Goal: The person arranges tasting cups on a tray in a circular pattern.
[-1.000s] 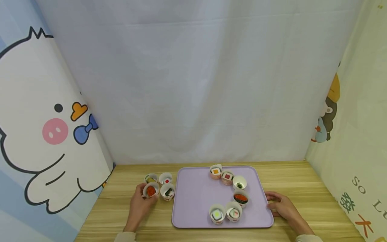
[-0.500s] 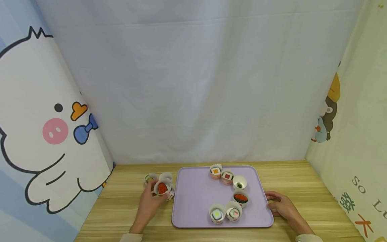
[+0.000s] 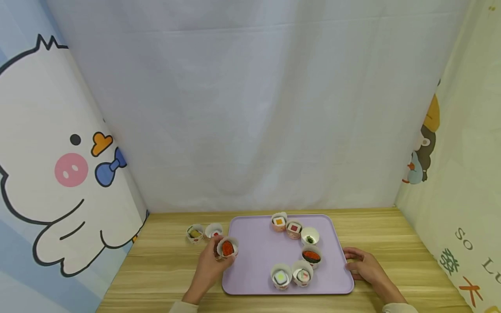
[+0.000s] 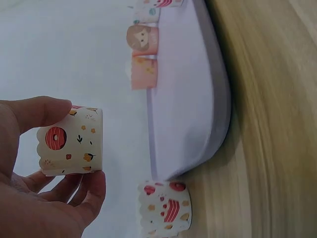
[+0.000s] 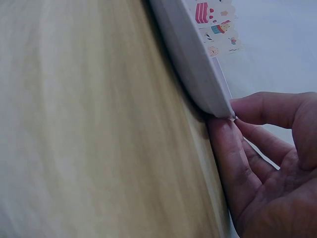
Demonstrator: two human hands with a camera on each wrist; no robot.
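My left hand (image 3: 209, 266) grips a paper baking cup (image 3: 228, 248) with an orange-red roe topping inside, held over the left edge of the lilac tray (image 3: 250, 261). In the left wrist view, the thumb and fingers wrap this white, doughnut-printed cup (image 4: 74, 141), which is clear of the table. At the tray's right edge, my right hand (image 3: 364, 266) pinches the rim; the right wrist view shows the thumb above the tray corner (image 5: 218, 101) and fingers beneath. An arc of several filled cups stands on the tray, including one with red roe (image 3: 312, 256).
Left of the tray, a cup with a yellow-green filling (image 3: 195, 233) and a cup with a red-centred white piece (image 3: 213, 230) stand on the wooden table (image 3: 156, 261). A pale curtain (image 3: 250, 130) hangs behind, with printed cloths at both sides.
My left hand has lifted the roe cup from the group at the left and carried it right to the tray's edge. The right hand and the tray have stayed put.
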